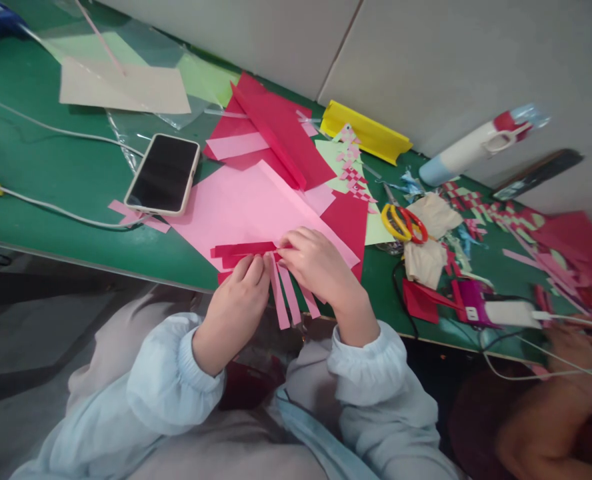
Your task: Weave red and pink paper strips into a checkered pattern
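Observation:
At the table's front edge, my left hand (241, 293) is closed, its fingertips pinching red paper strips (239, 251) that stick out to the left. Close beside it, my right hand (316, 263) pinches the same small bundle where red strips meet pink paper strips (289, 297). Several pink ends hang down between and below my hands, over the edge. The exact crossing of the strips is partly hidden by my fingers. Beneath lies a large pink paper sheet (236, 200), with folded red paper (281, 130) behind it.
A phone (163, 175) lies left, with white cables near it. Scissors (403, 223), a yellow folded piece (366, 132), woven paper pieces (353, 163) and a white bottle (476, 148) are at the right. Another person's arm (566, 380) is at far right.

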Motion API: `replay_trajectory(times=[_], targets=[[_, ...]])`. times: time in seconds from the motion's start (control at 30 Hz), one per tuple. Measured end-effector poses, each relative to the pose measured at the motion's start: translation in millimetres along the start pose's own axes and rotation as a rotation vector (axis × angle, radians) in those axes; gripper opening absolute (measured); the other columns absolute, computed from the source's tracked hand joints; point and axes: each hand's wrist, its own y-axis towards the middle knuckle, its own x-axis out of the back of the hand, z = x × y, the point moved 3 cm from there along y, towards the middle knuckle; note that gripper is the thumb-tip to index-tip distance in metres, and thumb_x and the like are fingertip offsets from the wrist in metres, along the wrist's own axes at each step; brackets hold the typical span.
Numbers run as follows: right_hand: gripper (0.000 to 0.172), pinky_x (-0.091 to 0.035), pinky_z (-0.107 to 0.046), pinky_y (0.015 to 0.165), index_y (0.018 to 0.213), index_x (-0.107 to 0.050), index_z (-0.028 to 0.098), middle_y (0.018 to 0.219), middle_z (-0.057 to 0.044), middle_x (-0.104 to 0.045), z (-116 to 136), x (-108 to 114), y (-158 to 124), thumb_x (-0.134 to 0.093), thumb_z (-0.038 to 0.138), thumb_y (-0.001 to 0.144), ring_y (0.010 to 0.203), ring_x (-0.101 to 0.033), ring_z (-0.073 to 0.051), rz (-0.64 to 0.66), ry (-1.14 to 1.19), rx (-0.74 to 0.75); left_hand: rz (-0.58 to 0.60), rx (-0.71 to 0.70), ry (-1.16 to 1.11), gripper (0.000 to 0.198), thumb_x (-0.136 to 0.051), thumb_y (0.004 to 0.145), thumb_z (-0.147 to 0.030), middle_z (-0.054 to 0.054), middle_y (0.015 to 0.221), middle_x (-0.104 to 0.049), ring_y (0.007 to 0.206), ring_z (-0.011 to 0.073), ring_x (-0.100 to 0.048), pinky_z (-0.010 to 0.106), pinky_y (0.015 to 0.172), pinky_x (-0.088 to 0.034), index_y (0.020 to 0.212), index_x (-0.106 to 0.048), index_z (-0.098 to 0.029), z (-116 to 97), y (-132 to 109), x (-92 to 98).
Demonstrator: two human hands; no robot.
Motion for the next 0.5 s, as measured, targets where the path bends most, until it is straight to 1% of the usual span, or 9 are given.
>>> replay_trajectory(times=[0.13,0.23,0.37,0.5], targets=[[0.014,-0.042,-0.036,0.082,0.091,-0.070,0.013,0.101,-0.010,-0.065,0,0,0,-0.055,0.013,0.092,0.097,-0.054,-0.022,0.001,0.027,-0.012,-0.079,0.003,-0.035,0.048,-0.043,0.091,-0.010,0.023,0.125,-0.058,0.117,0.0318,-0.054,0.045,0.102,-0.048,0.137,-0.043,0.004,0,0,-1.9],[0.017,-0.044,-0.037,0.085,0.096,-0.071,0.014,0.103,-0.010,-0.066,-2,0,-1,-0.055,0.013,0.092,0.100,-0.055,-0.023,-0.005,0.074,-0.020,-0.145,0.022,-0.098,0.043,-0.044,0.092,-0.013,0.020,0.122,-0.060,0.113,0.0307,-0.055,0.045,0.101,-0.048,0.133,-0.049,0.001,3,0,1.1],[0.021,-0.046,-0.042,0.096,0.106,-0.072,0.016,0.116,-0.011,-0.066,-9,5,-6,-0.057,0.015,0.091,0.113,-0.055,-0.024,-0.079,0.211,-0.007,-0.209,0.091,-0.184,0.039,-0.045,0.093,-0.017,0.019,0.119,-0.062,0.111,0.0291,-0.056,0.045,0.099,-0.050,0.130,-0.053,-0.004,8,-2,6.3],[0.024,-0.046,-0.045,0.100,0.106,-0.073,0.021,0.121,-0.010,-0.066,-12,10,-11,-0.057,0.013,0.090,0.117,-0.056,-0.023,-0.124,0.318,-0.037,-0.229,0.064,-0.197,0.033,-0.046,0.093,-0.015,0.017,0.115,-0.064,0.111,0.0285,-0.057,0.045,0.098,-0.051,0.122,-0.059,-0.007,8,-3,8.3]])
